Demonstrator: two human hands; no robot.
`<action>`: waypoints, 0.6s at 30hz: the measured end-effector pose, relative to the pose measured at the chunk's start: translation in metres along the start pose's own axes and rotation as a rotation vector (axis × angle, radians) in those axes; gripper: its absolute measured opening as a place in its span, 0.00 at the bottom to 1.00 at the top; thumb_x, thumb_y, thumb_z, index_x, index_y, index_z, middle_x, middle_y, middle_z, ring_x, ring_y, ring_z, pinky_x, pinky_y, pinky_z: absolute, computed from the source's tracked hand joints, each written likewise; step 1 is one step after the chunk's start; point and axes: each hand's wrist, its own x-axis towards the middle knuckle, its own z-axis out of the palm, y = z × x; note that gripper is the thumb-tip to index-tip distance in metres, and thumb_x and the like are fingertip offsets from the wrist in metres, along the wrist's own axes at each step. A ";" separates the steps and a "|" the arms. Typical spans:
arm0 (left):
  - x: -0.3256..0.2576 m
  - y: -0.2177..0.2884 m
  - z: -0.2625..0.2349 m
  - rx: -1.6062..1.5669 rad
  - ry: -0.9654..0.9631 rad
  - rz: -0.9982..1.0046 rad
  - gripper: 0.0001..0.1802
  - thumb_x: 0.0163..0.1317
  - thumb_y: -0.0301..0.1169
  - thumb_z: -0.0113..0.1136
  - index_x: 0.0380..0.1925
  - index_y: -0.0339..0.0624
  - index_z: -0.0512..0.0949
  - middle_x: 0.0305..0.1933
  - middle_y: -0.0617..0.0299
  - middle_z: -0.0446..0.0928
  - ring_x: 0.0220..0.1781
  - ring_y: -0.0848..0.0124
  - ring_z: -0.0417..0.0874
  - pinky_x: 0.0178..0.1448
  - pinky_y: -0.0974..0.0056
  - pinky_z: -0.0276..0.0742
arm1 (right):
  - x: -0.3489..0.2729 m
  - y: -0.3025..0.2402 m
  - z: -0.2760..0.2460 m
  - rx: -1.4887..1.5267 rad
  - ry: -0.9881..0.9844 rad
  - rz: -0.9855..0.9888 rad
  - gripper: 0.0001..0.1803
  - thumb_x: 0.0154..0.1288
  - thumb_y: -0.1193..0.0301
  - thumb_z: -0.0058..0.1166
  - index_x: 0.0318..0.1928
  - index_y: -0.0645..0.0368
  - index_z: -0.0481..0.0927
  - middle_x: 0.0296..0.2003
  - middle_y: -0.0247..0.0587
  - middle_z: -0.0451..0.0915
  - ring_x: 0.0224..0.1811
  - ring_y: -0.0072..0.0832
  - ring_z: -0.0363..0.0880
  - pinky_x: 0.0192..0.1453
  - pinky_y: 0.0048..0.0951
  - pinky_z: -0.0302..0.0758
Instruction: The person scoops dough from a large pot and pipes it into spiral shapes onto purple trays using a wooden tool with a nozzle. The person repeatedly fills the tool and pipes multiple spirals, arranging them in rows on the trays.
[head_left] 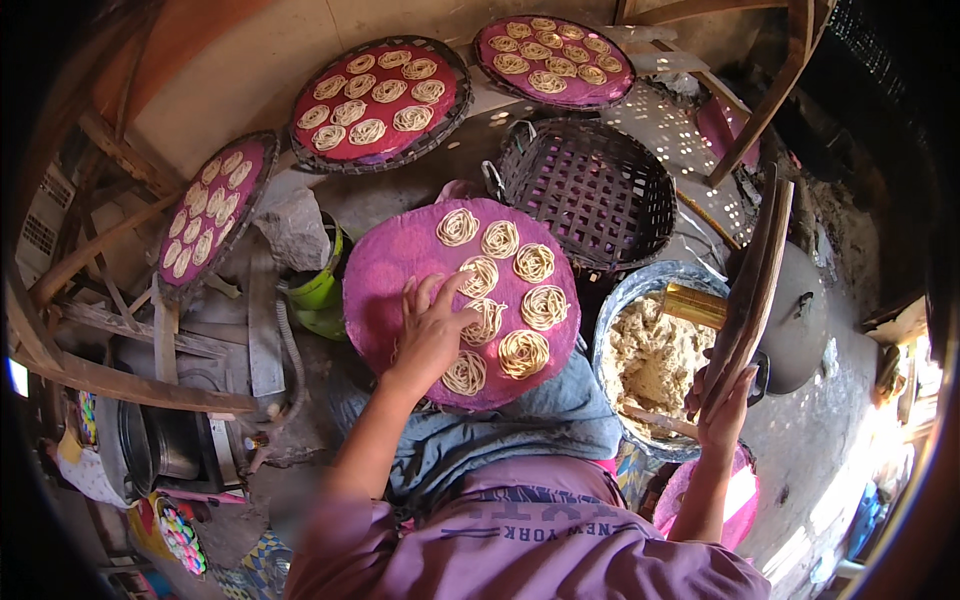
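Observation:
My left hand (430, 330) is over a round tray lined with pink cloth (385, 240), resting across my lap. Its fingers are stretched out and their tips touch a coiled nest of dough strands (486, 322) near the middle. Several more nests lie on the tray's right half, among them one at the lower right (523, 354). On the right, my right hand (722, 410) is closed around a long dark wooden press (755, 300), held up on end. A brass cylinder (693, 305) juts left from it, above a tub (607, 345) of pale crumbly dough (650, 350).
Beyond the tray stands a dark woven basket (590, 190). Three cloth-lined trays of nests (380, 105) lean around the back. A large rock (293, 228) and a green bucket (322, 290) are at left. A round lid (795, 320) lies right of the tub.

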 end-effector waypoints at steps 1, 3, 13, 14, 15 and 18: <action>0.000 -0.001 0.000 0.000 -0.021 -0.025 0.11 0.52 0.22 0.57 0.30 0.52 0.85 0.65 0.62 0.66 0.68 0.54 0.60 0.75 0.43 0.46 | 0.000 0.000 0.001 0.004 -0.008 -0.002 0.38 0.74 0.41 0.25 0.56 0.65 0.70 0.25 0.37 0.74 0.18 0.24 0.69 0.22 0.25 0.68; 0.001 -0.001 0.000 0.007 -0.006 0.015 0.12 0.51 0.22 0.57 0.30 0.53 0.85 0.65 0.62 0.66 0.68 0.54 0.60 0.75 0.43 0.46 | 0.000 0.001 0.002 0.000 -0.016 -0.007 0.38 0.75 0.42 0.25 0.56 0.65 0.71 0.25 0.38 0.74 0.19 0.23 0.69 0.23 0.25 0.68; 0.004 -0.006 0.003 0.005 -0.034 0.038 0.13 0.52 0.22 0.55 0.32 0.52 0.84 0.66 0.61 0.67 0.69 0.55 0.61 0.74 0.44 0.47 | 0.000 0.001 0.002 -0.036 -0.063 -0.024 0.38 0.74 0.41 0.26 0.57 0.66 0.71 0.25 0.38 0.74 0.19 0.22 0.68 0.22 0.24 0.67; 0.004 -0.007 0.004 0.001 -0.024 0.049 0.13 0.51 0.21 0.55 0.31 0.52 0.84 0.65 0.61 0.67 0.68 0.54 0.61 0.74 0.45 0.48 | 0.000 0.001 0.002 -0.036 -0.069 -0.032 0.38 0.74 0.41 0.25 0.57 0.66 0.70 0.25 0.38 0.74 0.18 0.22 0.68 0.22 0.24 0.67; 0.004 -0.006 0.004 0.003 -0.004 0.078 0.12 0.50 0.20 0.56 0.29 0.52 0.84 0.65 0.61 0.67 0.67 0.54 0.61 0.74 0.46 0.48 | 0.000 0.000 0.003 -0.038 -0.068 -0.031 0.38 0.74 0.41 0.26 0.57 0.66 0.70 0.25 0.38 0.74 0.19 0.22 0.68 0.22 0.24 0.67; 0.005 -0.007 0.006 0.043 -0.007 0.084 0.13 0.50 0.21 0.55 0.30 0.52 0.84 0.65 0.61 0.68 0.67 0.54 0.61 0.74 0.47 0.49 | -0.001 -0.002 0.004 -0.045 -0.062 -0.032 0.38 0.75 0.42 0.26 0.57 0.66 0.70 0.25 0.38 0.74 0.19 0.22 0.69 0.22 0.24 0.67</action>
